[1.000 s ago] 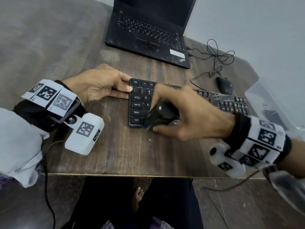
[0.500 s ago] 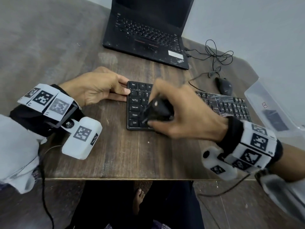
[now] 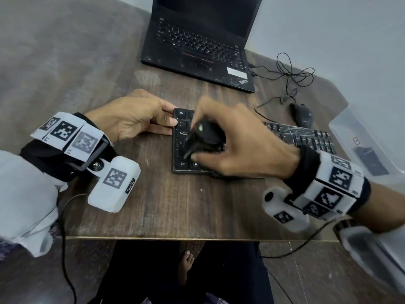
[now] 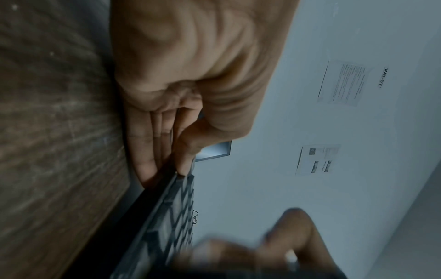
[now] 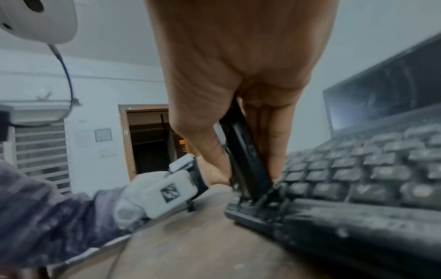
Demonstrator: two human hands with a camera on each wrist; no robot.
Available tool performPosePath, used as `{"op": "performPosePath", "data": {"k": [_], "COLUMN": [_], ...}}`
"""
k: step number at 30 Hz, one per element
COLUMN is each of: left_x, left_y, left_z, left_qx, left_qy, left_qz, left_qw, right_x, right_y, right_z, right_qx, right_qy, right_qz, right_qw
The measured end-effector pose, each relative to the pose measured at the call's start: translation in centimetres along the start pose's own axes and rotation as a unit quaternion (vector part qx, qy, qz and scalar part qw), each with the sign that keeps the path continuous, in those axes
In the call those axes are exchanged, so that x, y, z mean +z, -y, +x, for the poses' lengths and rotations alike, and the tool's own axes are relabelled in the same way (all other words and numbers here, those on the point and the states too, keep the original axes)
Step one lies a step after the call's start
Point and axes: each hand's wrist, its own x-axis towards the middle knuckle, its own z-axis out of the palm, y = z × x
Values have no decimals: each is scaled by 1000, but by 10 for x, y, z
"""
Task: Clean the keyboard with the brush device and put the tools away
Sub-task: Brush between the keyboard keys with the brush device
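A black keyboard lies across the wooden table. My right hand grips a black brush device, its tip down on the keys at the keyboard's left end. In the right wrist view the brush device stands between thumb and fingers, bristles on the keyboard near its front left corner. My left hand holds the keyboard's left edge, thumb on top. The left wrist view shows the left hand pinching the rim of the keyboard.
An open black laptop sits behind the keyboard. A black mouse with a tangled cable lies at the back right. A clear plastic box stands at the right edge. The table's front edge is close to me.
My right hand has slid the brush device leftward along the keys toward the keyboard's left end. The left hand has kept its hold on the keyboard's left edge.
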Motion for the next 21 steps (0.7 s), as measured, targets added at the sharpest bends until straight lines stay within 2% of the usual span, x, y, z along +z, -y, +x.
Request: {"op": "performPosePath", "data": {"k": [2, 3, 6, 7, 11, 14, 16, 19, 21], "left_x": [-1, 0, 1, 0, -2, -2, -2, -3, -2], "left_y": [0, -1, -3, -2, -1, -1, -1, -1, -1], "left_z": [0, -1, -2, -3, -1, 1, 1, 0, 1], "left_qx": [0, 0, -3, -3, -1, 1, 2, 0, 0], "left_qy": [1, 2, 5, 7, 12, 8, 10, 9, 5], "left_qz": [-2, -3, -5, -7, -13, -9, -10, -7, -9], "left_qw": [1000, 1000, 1000, 1000, 1000, 1000, 1000, 1000, 1000], "right_x": [1, -2, -21, -23, -14, -24, -22, -4, -5], "right_y": [3, 0, -19, -21, -13, -21, -20, -6, -10], "right_z": [-8, -9, -7, -10, -36, -31, -36, -58, -63], "right_qx": [-23, -17, 43, 52, 37, 103, 117, 82, 93], "right_qy": [77, 71, -40, -47, 7, -76, -107, -54, -59], "right_qz": [25, 13, -37, -37, -15, -55, -55, -16, -30], "right_qw": [996, 997, 998, 997, 999, 990, 986, 995, 993]}}
